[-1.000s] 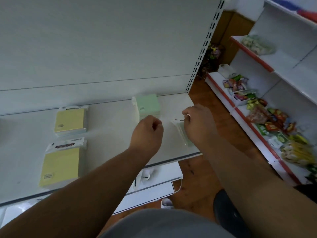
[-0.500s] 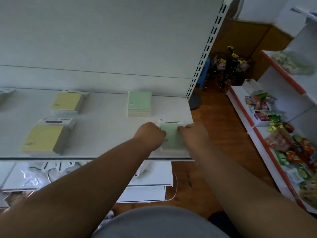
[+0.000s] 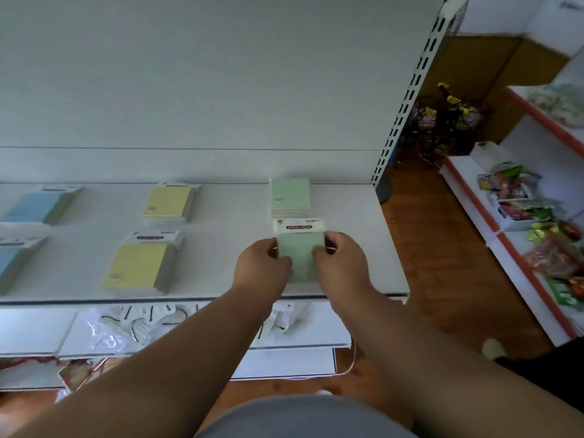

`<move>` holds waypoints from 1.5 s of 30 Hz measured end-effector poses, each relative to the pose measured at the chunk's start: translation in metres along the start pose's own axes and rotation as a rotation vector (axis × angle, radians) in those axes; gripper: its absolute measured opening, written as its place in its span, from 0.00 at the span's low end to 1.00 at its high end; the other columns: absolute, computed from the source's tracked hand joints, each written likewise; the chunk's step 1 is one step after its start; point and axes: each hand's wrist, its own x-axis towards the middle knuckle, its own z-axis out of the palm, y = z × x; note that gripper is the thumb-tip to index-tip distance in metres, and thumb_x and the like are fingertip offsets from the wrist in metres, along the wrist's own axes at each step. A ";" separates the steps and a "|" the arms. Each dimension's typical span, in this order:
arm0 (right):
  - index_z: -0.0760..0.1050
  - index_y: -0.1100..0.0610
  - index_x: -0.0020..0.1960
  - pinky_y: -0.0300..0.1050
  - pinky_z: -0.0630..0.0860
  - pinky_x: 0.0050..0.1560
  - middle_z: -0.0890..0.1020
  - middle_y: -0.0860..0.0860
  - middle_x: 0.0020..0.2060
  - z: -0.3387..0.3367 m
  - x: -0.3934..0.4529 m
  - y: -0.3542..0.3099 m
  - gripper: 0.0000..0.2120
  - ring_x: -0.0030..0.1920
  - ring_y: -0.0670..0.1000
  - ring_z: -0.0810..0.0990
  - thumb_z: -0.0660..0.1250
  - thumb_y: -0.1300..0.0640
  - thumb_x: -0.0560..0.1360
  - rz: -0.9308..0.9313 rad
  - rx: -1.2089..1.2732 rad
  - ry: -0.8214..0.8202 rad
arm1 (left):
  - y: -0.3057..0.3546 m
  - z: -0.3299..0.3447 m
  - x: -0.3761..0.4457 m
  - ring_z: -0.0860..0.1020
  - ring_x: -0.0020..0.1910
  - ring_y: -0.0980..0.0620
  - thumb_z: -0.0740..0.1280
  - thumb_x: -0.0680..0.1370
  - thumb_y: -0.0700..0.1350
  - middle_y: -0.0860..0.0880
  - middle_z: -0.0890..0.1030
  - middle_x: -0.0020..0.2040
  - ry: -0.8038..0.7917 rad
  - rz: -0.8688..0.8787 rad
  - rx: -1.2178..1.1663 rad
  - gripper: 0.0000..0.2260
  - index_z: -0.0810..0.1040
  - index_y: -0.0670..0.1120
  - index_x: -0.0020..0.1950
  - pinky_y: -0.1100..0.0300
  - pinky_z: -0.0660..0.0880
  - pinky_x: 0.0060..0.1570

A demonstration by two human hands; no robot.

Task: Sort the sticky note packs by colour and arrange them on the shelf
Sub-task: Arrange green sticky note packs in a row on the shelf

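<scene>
Green sticky note pack [image 3: 300, 254], flat square block with white label, lies on smooth white shelf [image 3: 221, 248]; left hand [image 3: 262, 267] and right hand [image 3: 339, 263] pinch its sides at 9 and 3 o'clock.

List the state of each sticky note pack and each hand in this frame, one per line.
front green pack: flat at the shelf's front, gripped from both sides
rear green pack: flat, untouched, behind the front one
front yellow pack: flat, untouched
rear yellow pack: flat, untouched
blue packs: flat at far left, partly cut off
left hand: grips the front green pack's left edge
right hand: grips its right edge
</scene>
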 end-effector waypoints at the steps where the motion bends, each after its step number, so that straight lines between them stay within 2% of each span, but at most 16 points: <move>1: 0.76 0.51 0.57 0.51 0.79 0.52 0.81 0.49 0.52 0.005 -0.004 -0.001 0.12 0.48 0.49 0.80 0.63 0.59 0.75 -0.012 0.014 0.034 | -0.004 -0.005 0.000 0.82 0.40 0.54 0.65 0.70 0.38 0.55 0.84 0.41 0.010 0.066 0.033 0.14 0.83 0.54 0.49 0.62 0.78 0.39; 3: 0.72 0.50 0.62 0.41 0.79 0.51 0.76 0.47 0.58 0.016 -0.013 -0.003 0.16 0.48 0.44 0.78 0.64 0.58 0.75 -0.054 0.021 0.131 | -0.015 -0.014 -0.002 0.80 0.45 0.60 0.66 0.72 0.38 0.55 0.81 0.51 0.042 0.202 0.070 0.17 0.80 0.54 0.56 0.62 0.78 0.46; 4: 0.70 0.50 0.65 0.33 0.77 0.49 0.73 0.45 0.60 0.021 -0.018 -0.004 0.19 0.48 0.41 0.77 0.65 0.58 0.75 -0.087 0.034 0.177 | -0.020 -0.019 -0.002 0.79 0.47 0.63 0.67 0.72 0.38 0.56 0.78 0.53 0.070 0.266 0.073 0.17 0.79 0.54 0.58 0.67 0.76 0.47; 6: 0.65 0.52 0.69 0.21 0.71 0.46 0.67 0.41 0.62 0.028 -0.029 -0.003 0.22 0.53 0.39 0.75 0.66 0.59 0.77 -0.162 0.059 0.224 | -0.024 -0.028 -0.003 0.76 0.47 0.67 0.68 0.72 0.38 0.60 0.77 0.51 0.106 0.374 0.090 0.17 0.79 0.54 0.58 0.77 0.70 0.44; 8: 0.64 0.54 0.71 0.17 0.66 0.48 0.65 0.43 0.65 0.034 -0.038 0.002 0.23 0.60 0.42 0.72 0.65 0.58 0.78 -0.191 0.035 0.206 | -0.030 -0.035 -0.001 0.76 0.45 0.67 0.69 0.71 0.39 0.61 0.79 0.47 0.064 0.403 0.127 0.16 0.80 0.55 0.55 0.78 0.68 0.40; 11: 0.65 0.53 0.71 0.19 0.65 0.50 0.67 0.45 0.67 0.039 -0.048 0.015 0.21 0.62 0.44 0.71 0.63 0.54 0.79 -0.148 -0.004 0.135 | -0.042 -0.037 -0.002 0.78 0.44 0.63 0.68 0.72 0.40 0.60 0.80 0.47 -0.012 0.371 0.162 0.16 0.80 0.56 0.56 0.78 0.68 0.39; 15: 0.70 0.48 0.66 0.27 0.74 0.53 0.77 0.42 0.59 0.038 -0.050 0.017 0.17 0.55 0.38 0.75 0.64 0.55 0.79 -0.179 0.012 0.133 | -0.048 -0.031 -0.004 0.77 0.47 0.62 0.68 0.73 0.37 0.58 0.77 0.51 -0.015 0.390 0.101 0.18 0.78 0.51 0.61 0.80 0.68 0.42; 17: 0.69 0.46 0.67 0.26 0.73 0.54 0.77 0.40 0.59 0.037 -0.051 0.014 0.19 0.55 0.35 0.75 0.65 0.58 0.78 -0.197 0.083 0.115 | -0.046 -0.030 -0.003 0.77 0.52 0.60 0.68 0.74 0.37 0.57 0.76 0.56 0.002 0.385 0.046 0.23 0.74 0.52 0.67 0.75 0.71 0.49; 19: 0.66 0.45 0.68 0.29 0.73 0.56 0.76 0.41 0.61 0.036 -0.051 0.012 0.23 0.59 0.38 0.75 0.65 0.59 0.77 -0.232 0.085 0.102 | -0.042 -0.030 -0.002 0.76 0.55 0.60 0.68 0.74 0.37 0.57 0.74 0.59 0.039 0.399 0.016 0.27 0.70 0.54 0.71 0.68 0.73 0.55; 24: 0.66 0.48 0.69 0.33 0.72 0.62 0.72 0.44 0.63 0.032 -0.046 0.018 0.21 0.63 0.42 0.73 0.65 0.57 0.78 -0.288 -0.001 0.070 | -0.045 -0.025 -0.009 0.77 0.55 0.56 0.68 0.74 0.36 0.57 0.72 0.57 0.072 0.393 0.014 0.23 0.74 0.52 0.67 0.60 0.75 0.58; 26: 0.67 0.49 0.68 0.36 0.72 0.63 0.73 0.44 0.63 0.028 -0.046 0.022 0.20 0.63 0.42 0.73 0.65 0.56 0.78 -0.322 -0.022 0.036 | -0.052 -0.022 -0.015 0.75 0.57 0.54 0.65 0.75 0.36 0.54 0.71 0.60 0.072 0.426 0.048 0.20 0.74 0.48 0.66 0.66 0.72 0.59; 28: 0.67 0.47 0.68 0.33 0.71 0.62 0.74 0.43 0.64 0.025 -0.049 0.025 0.19 0.63 0.40 0.72 0.65 0.55 0.78 -0.354 -0.050 0.007 | -0.056 -0.019 -0.021 0.72 0.60 0.56 0.63 0.77 0.36 0.52 0.71 0.64 0.088 0.478 0.120 0.20 0.72 0.47 0.69 0.79 0.64 0.56; 29: 0.67 0.47 0.68 0.32 0.71 0.61 0.75 0.43 0.64 0.024 -0.051 0.027 0.19 0.63 0.40 0.72 0.65 0.55 0.78 -0.364 -0.074 0.009 | -0.056 -0.017 -0.024 0.71 0.61 0.56 0.62 0.77 0.36 0.51 0.71 0.65 0.092 0.490 0.150 0.21 0.70 0.47 0.70 0.80 0.62 0.55; 34: 0.68 0.51 0.69 0.36 0.71 0.63 0.76 0.45 0.65 0.018 -0.056 0.028 0.20 0.65 0.43 0.73 0.64 0.55 0.78 -0.438 -0.083 0.075 | -0.050 -0.015 -0.033 0.72 0.63 0.56 0.60 0.78 0.36 0.54 0.75 0.65 0.143 0.540 0.132 0.20 0.72 0.48 0.69 0.64 0.71 0.58; 39: 0.70 0.53 0.68 0.39 0.73 0.61 0.78 0.46 0.62 0.016 -0.052 0.029 0.18 0.62 0.46 0.76 0.63 0.56 0.79 -0.416 -0.101 0.020 | -0.056 -0.011 -0.028 0.75 0.55 0.52 0.60 0.78 0.36 0.52 0.79 0.59 0.152 0.461 0.180 0.17 0.75 0.48 0.65 0.75 0.66 0.44; 45: 0.69 0.53 0.67 0.39 0.75 0.60 0.78 0.48 0.62 0.017 -0.053 0.034 0.17 0.61 0.46 0.76 0.62 0.55 0.79 -0.351 -0.133 0.033 | -0.054 -0.004 -0.029 0.73 0.58 0.55 0.61 0.76 0.36 0.54 0.75 0.62 0.104 0.450 0.164 0.21 0.71 0.48 0.68 0.70 0.67 0.49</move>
